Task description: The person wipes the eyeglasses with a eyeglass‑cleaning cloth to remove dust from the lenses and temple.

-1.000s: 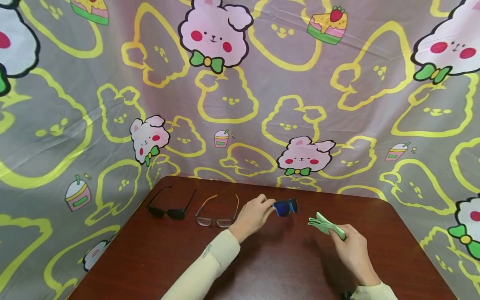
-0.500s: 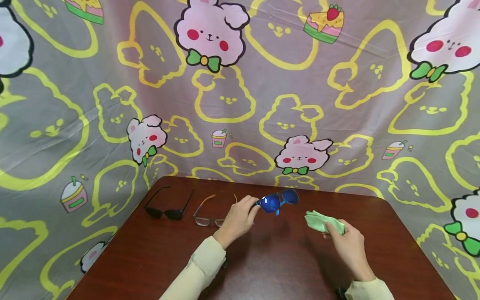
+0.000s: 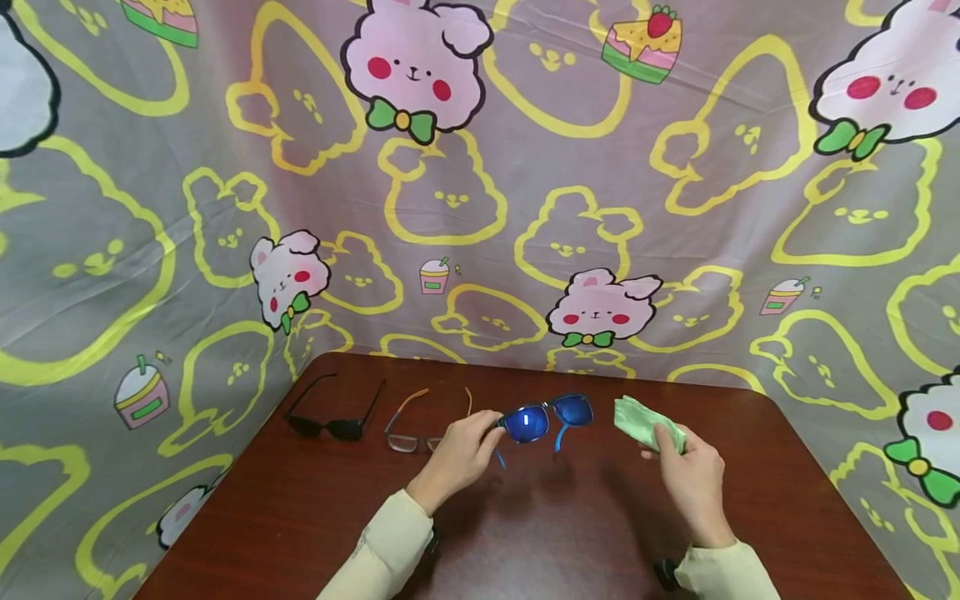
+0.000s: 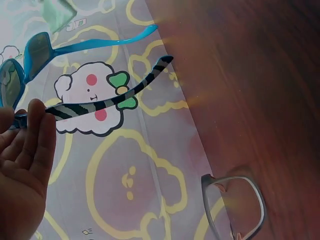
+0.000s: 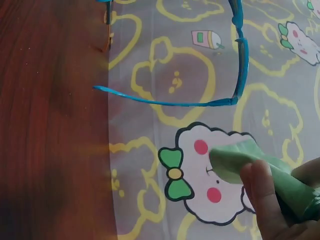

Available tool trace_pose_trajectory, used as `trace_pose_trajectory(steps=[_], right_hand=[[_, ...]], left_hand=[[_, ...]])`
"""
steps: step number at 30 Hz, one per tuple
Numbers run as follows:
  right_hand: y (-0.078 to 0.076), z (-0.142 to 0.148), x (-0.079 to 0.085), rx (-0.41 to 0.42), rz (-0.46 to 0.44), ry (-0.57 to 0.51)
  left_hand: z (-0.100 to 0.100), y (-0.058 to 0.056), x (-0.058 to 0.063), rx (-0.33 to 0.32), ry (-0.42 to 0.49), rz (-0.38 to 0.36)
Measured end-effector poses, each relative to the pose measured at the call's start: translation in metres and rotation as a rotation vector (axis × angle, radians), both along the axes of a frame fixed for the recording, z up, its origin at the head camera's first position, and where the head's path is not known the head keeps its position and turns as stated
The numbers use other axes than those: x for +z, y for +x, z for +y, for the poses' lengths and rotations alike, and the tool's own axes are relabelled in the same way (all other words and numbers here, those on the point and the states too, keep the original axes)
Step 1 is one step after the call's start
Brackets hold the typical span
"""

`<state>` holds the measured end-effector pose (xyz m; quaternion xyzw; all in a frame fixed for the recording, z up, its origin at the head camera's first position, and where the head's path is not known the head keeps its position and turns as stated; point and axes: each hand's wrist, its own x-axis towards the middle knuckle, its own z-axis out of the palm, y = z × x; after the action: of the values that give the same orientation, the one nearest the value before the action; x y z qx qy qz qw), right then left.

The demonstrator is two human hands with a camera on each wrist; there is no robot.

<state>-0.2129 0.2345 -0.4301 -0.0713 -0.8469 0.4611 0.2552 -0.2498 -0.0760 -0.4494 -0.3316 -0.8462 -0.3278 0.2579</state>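
Blue mirrored sunglasses (image 3: 527, 423) are raised over the table, lenses facing the head camera. My left hand (image 3: 455, 458) pinches them at the hinge corner of the frame. In the left wrist view, the patterned temple arm (image 4: 95, 106) extends past my left fingers, and both temples are unfolded. A folded light-green cloth (image 3: 643, 422) is gripped between thumb and fingers of my right hand (image 3: 693, 479), to the right of the sunglasses. The right wrist view shows the cloth (image 5: 240, 157) apart from the blue frame (image 5: 242, 70).
Black sunglasses (image 3: 326, 427) lie with temples spread at the table's left. Beside them, clear-lens glasses (image 3: 405, 443) with orange temple tips are partly covered by my left hand. A cartoon-print curtain (image 3: 465, 317) encloses the back and sides of the brown table (image 3: 300, 517).
My left hand has moved left and nearer, turning the sunglasses so their lenses face the head camera. My right hand has rotated the cloth to show its flat side and raised it slightly.
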Motion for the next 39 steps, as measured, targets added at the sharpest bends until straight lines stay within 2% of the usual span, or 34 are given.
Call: trace_pose_trajectory(steps=[3, 9, 15, 21, 27, 30, 36, 39], right_hand=[[-0.001, -0.009, -0.001, 0.006, 0.11, 0.009], [-0.002, -0.027, -0.003, 0.101, 0.302, 0.08], [-0.004, -0.031, -0.005, 0.115, 0.42, 0.17], [-0.006, -0.034, -0.006, 0.236, 0.536, 0.26], [-0.006, -0.036, -0.007, 0.295, 0.571, 0.319], [-0.006, -0.038, -0.007, 0.277, 0.585, 0.31], [-0.006, -0.039, -0.003, 0.129, 0.699, 0.225], [-0.007, -0.038, 0.0, 0.097, 0.659, 0.179]], left_hand=[[0.0, 0.002, 0.0, -0.013, 0.002, -0.013], [0.001, 0.004, 0.001, -0.038, 0.012, -0.029], [0.001, 0.005, 0.001, -0.05, 0.003, -0.032], [0.001, 0.007, 0.003, -0.06, -0.002, -0.04], [0.002, 0.009, 0.004, -0.073, -0.015, -0.043], [0.003, 0.009, 0.004, -0.07, -0.021, -0.037], [0.002, 0.01, 0.002, -0.058, -0.041, -0.039], [0.002, 0.01, 0.001, -0.062, -0.05, -0.04]])
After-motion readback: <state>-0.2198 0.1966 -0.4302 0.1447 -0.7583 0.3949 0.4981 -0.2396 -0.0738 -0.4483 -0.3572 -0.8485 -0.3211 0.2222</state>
